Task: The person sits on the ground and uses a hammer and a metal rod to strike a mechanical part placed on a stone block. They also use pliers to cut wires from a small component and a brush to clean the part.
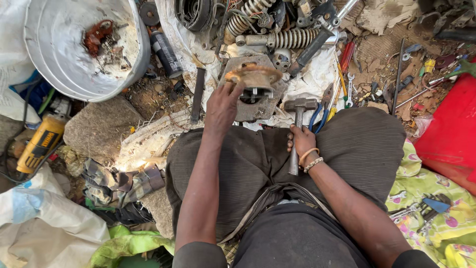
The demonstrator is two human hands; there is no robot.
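- The person sits on the ground, knees apart, with a worn metal block [258, 94] lying just past them on a white cloth [312, 74].
- The left hand [223, 104] reaches out to the block, fingers curled around a rusty ring-shaped part [253, 74] on top of it; that part looks blurred.
- The right hand [302, 144] is closed around the handle of a hammer [297, 124], whose steel head points away from the body, just beside the block and resting over the right thigh.
- Coil springs [287, 37] lie beyond the block, with spanners and pliers [342, 89] scattered to its right.
- A big grey metal basin [64, 54] stands far left, a spray can [166, 53] beside it.
- A yellow power tool [37, 144] lies at the left edge, well apart from both hands.
- A red container [451, 134] sits at the right edge.
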